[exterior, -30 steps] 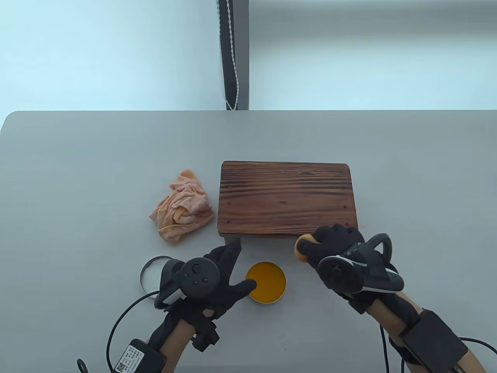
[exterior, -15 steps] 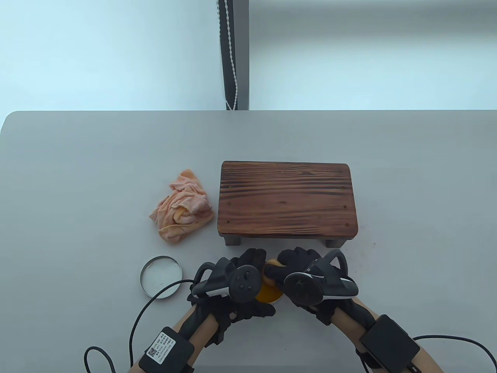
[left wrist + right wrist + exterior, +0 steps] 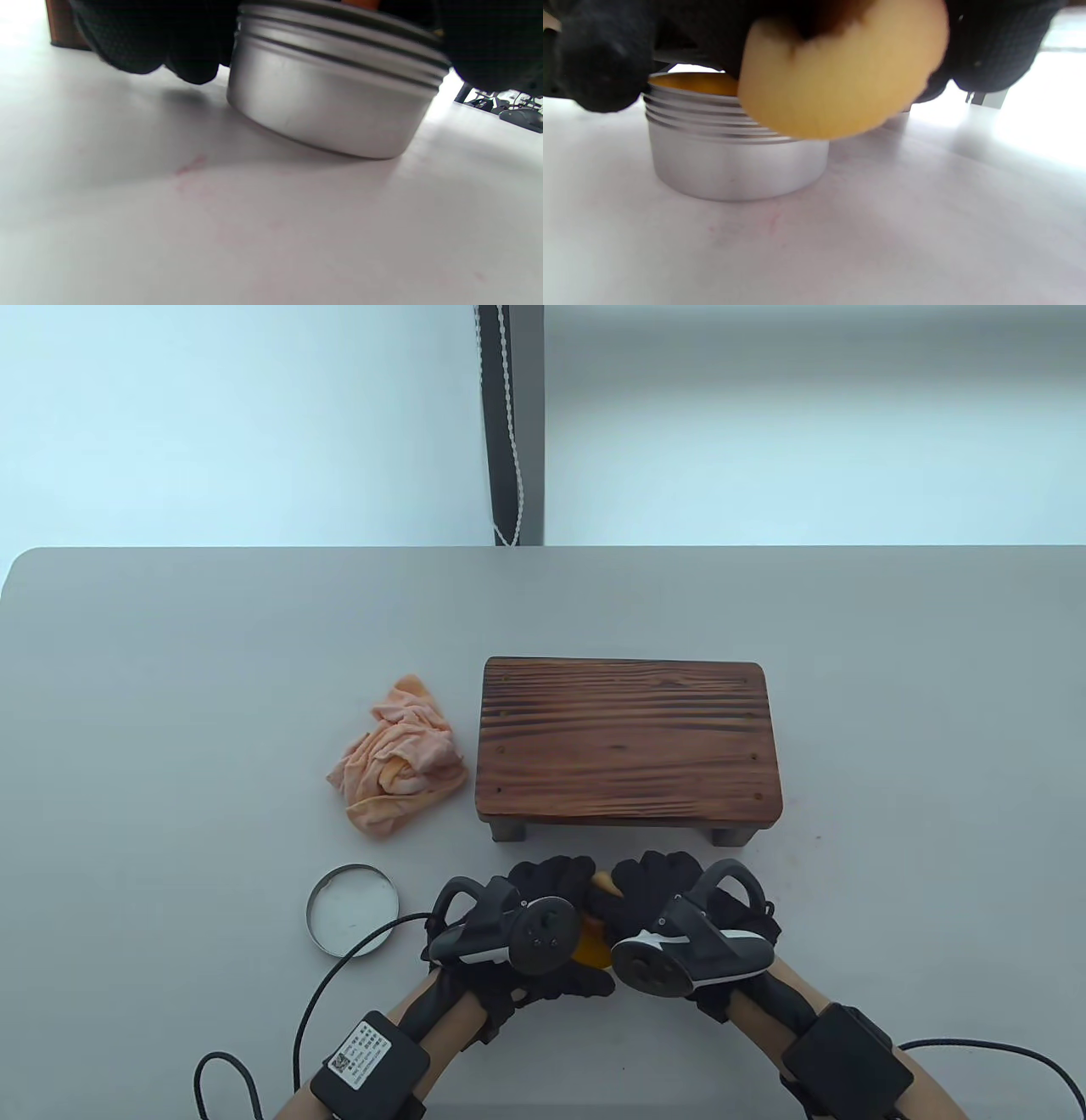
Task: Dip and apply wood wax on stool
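Both hands are bunched together at the bottom centre of the table view, right over the wax tin (image 3: 591,948), which sits on the grey bench (image 3: 170,687) just in front of the stool (image 3: 628,738). The left hand (image 3: 530,929) is curled around the tin's left side; in the left wrist view its gloved fingers (image 3: 127,38) hang down beside the threaded metal wall of the tin (image 3: 331,97), with more black glove at the upper right of the frame, so it looks clamped on the tin, though I can't see the actual contact. The right hand (image 3: 679,925) grips a round yellow sponge (image 3: 840,80), held tight between its fingers (image 3: 992,42). In the right wrist view the sponge hangs at the tin's rim, overlapping the right side of the tin (image 3: 729,169), and you can see orange wax (image 3: 695,84) inside just behind it. Can't tell if the sponge is actually touching the wax. The stool is in the middle of the frame, dark wood grain top, 2 grey legs showing at its near edge. Left of it lies a crumpled peach cloth (image 3: 394,759), and the tin's lid (image 3: 352,909) lies flat at the lower left, near the left hand, with a black cable (image 3: 339,976) crossing its edge.
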Tool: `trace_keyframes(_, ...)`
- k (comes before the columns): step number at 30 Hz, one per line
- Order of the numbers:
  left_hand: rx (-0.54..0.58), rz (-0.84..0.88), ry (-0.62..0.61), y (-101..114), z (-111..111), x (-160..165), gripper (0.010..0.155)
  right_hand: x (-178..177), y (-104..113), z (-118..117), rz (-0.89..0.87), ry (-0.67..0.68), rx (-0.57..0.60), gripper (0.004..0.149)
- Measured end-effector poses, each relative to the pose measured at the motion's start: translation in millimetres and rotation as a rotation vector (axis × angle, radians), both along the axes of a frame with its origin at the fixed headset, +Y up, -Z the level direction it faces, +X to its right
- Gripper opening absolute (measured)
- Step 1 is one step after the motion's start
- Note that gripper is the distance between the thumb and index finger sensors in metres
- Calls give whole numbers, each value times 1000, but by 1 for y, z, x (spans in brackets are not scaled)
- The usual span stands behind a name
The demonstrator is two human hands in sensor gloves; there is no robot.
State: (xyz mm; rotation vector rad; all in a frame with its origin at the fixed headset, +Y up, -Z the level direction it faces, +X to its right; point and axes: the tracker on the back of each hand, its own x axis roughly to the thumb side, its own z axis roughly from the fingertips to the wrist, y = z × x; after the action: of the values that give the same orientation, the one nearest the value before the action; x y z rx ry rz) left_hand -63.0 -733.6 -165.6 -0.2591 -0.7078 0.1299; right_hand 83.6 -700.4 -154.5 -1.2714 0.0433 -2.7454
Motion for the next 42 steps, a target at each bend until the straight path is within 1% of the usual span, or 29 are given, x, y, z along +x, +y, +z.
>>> trace_keyframes(3, 10, 27, 12, -1, 1, 1, 78, -2, -1, 0, 11, -8, -3, 33)
trace_keyframes(7, 84, 42, 21, -1, 3, 3, 78, -5, 0, 1, 42, -24, -5, 32)
trace_keyframes(9, 70, 59, 30, -2, 3, 2, 78, -8, 1, 2, 60, -35, -11, 31)
trace_keyframes(11, 73, 57, 33, -2, 3, 2, 78, -10, 2, 3, 80, -53, -63, 34)
trace_keyframes(16, 64, 64, 41, -2, 3, 1, 78, -11, 5, 2, 70, -52, -140, 44)
trace_keyframes(19, 58, 54, 39, -2, 3, 1, 78, -6, 8, -1, 28, -41, -229, 48)
trace_keyframes(21, 54, 11, 26, -1, 2, 1, 78, -2, 11, -1, -19, -22, -284, 48)
trace_keyframes(23, 56, -4, 24, 0, 2, 1, 78, 2, 13, 0, -47, 2, -273, 45)
trace_keyframes(25, 49, -31, 14, 0, 3, 1, 79, 8, 20, 0, -91, -6, -301, 44)
trace_keyframes(27, 35, -66, -6, -1, 4, 2, 81, 14, 32, 0, -128, -19, -276, 45)
trace_keyframes(29, 36, -108, -30, -2, 4, 1, 86, 19, 43, -1, -158, -29, -223, 45)
trace_keyframes(30, 31, -120, -32, -2, 5, 1, 89, 22, 49, -1, -180, -42, -179, 45)
trace_keyframes(32, 31, -108, -34, 0, 7, -1, 97, 28, 61, -3, -185, -66, -141, 45)
trace_keyframes(34, 44, -78, -22, 7, 8, -4, 107, 34, 73, -7, -226, -89, -114, 45)
trace_keyframes(35, 58, -46, -8, 14, 9, -6, 112, 37, 81, -11, -254, -99, -103, 45)
trace_keyframes(36, 73, -22, 3, 20, 9, -8, 114, 38, 86, -14, -264, -108, -98, 45)
trace_keyframes(37, 96, 10, 24, 29, 9, -12, 113, 39, 94, -18, -266, -110, -78, 45)
trace_keyframes(38, 119, 31, 50, 36, 9, -16, 109, 37, 102, -22, -258, -108, -59, 45)
trace_keyframes(39, 154, 66, 82, 45, 9, -21, 101, 34, 108, -26, -241, -107, -51, 45)
trace_keyframes(40, 225, 134, 141, 56, 9, -28, 88, 30, 116, -31, -228, -108, -32, 45)
trace_keyframes(41, 266, 175, 180, 64, 7, -34, 75, 27, 120, -34, -224, -111, -18, 45)
trace_keyframes(42, 292, 215, 239, 76, 4, -45, 66, 21, 127, -40, -204, -117, -5, 45)
